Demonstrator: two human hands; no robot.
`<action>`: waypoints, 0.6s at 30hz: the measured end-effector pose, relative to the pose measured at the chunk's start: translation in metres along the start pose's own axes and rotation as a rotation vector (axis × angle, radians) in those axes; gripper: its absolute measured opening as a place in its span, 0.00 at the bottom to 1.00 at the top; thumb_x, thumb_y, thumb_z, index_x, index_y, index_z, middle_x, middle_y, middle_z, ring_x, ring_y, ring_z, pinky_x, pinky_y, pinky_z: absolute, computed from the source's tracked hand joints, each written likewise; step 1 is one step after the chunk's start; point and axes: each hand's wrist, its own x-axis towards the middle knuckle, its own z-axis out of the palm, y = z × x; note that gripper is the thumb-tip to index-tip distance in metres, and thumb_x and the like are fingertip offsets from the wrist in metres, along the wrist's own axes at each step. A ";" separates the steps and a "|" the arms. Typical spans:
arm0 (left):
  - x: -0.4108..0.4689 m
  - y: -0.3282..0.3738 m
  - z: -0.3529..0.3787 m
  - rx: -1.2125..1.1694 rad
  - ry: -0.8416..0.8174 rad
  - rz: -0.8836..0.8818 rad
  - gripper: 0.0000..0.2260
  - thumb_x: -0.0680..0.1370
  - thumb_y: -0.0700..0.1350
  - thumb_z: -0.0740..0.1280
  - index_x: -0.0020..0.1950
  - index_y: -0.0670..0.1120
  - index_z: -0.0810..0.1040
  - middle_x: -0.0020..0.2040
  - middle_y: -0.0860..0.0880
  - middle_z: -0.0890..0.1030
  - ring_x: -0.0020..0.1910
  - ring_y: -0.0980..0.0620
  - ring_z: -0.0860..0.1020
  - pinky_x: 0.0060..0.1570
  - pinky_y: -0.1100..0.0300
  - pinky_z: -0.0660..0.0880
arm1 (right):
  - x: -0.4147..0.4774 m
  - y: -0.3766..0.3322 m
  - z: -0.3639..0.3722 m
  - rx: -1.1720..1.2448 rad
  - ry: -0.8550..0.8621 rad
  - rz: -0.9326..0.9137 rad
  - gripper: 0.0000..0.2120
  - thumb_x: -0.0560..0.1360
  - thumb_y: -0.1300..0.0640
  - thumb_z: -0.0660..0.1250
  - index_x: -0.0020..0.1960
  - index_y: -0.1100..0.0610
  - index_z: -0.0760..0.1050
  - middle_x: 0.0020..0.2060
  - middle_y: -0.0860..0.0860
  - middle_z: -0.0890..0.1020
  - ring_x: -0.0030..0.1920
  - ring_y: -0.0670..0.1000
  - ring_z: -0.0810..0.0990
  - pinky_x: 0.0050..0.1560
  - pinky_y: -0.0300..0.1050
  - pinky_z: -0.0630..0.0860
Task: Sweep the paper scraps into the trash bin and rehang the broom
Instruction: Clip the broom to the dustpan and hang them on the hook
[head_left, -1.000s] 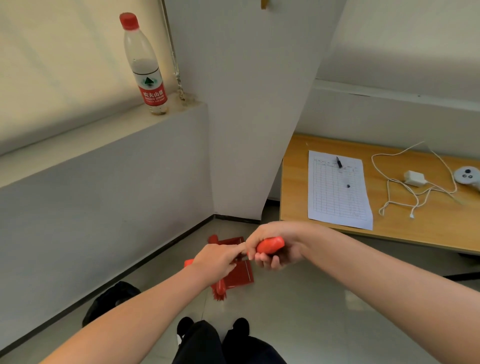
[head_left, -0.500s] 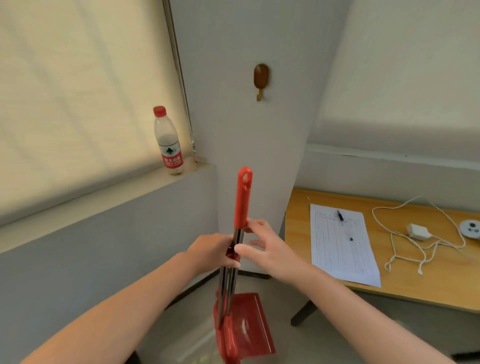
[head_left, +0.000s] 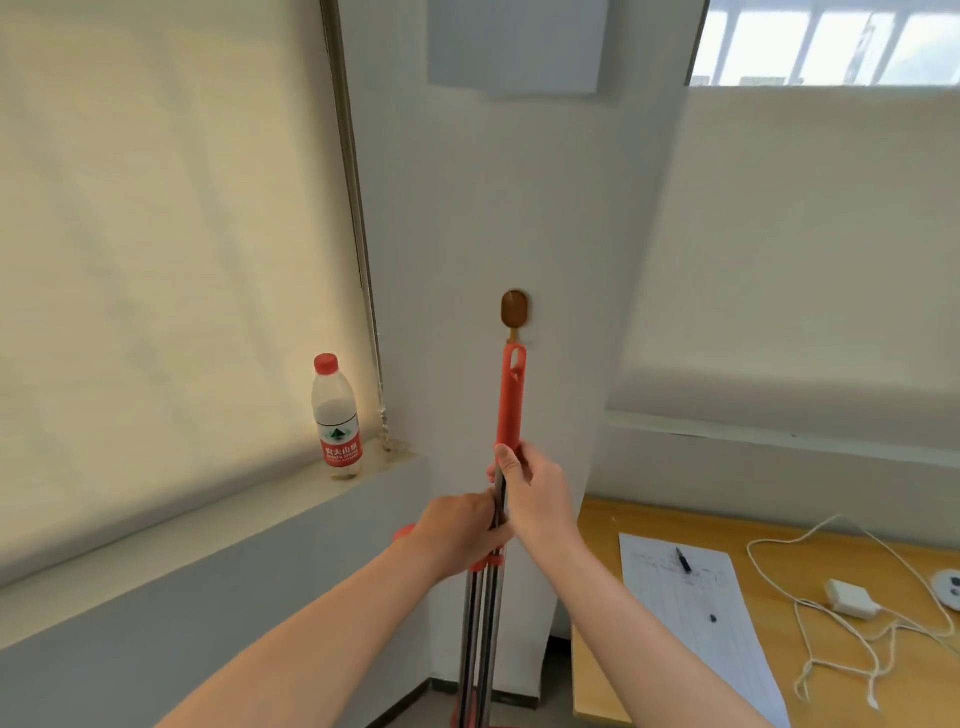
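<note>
Holding broom (head_left: 509, 400) w/ both hands, tip just below hook (head_left: 515, 307)

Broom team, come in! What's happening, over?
Left hand and right hand grip broom handle. Its hanging hole sits just under wall hook, not on. Nothing blocking.

Both forearms reach up, left grip (head_left: 460, 535) and right grip (head_left: 535, 493) closed, right above left.
</note>
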 end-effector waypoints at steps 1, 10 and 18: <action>0.009 -0.003 -0.001 -0.028 -0.023 0.002 0.17 0.82 0.54 0.56 0.65 0.44 0.69 0.51 0.45 0.84 0.48 0.43 0.83 0.46 0.53 0.76 | 0.010 0.001 0.003 -0.020 0.002 0.009 0.10 0.80 0.48 0.60 0.49 0.52 0.77 0.40 0.50 0.83 0.44 0.49 0.82 0.50 0.48 0.79; 0.081 -0.030 0.012 -0.227 -0.129 -0.014 0.15 0.82 0.49 0.56 0.65 0.43 0.69 0.39 0.52 0.76 0.37 0.51 0.76 0.39 0.60 0.70 | 0.089 0.018 0.033 -0.029 0.057 0.174 0.09 0.82 0.51 0.56 0.47 0.48 0.73 0.40 0.51 0.79 0.42 0.49 0.79 0.51 0.47 0.78; 0.111 -0.044 0.028 -0.267 -0.206 0.037 0.14 0.83 0.51 0.57 0.66 0.46 0.69 0.40 0.54 0.77 0.35 0.57 0.77 0.36 0.65 0.72 | 0.114 0.042 0.041 -0.043 0.141 0.235 0.08 0.81 0.49 0.57 0.47 0.48 0.73 0.40 0.50 0.79 0.45 0.51 0.80 0.54 0.53 0.79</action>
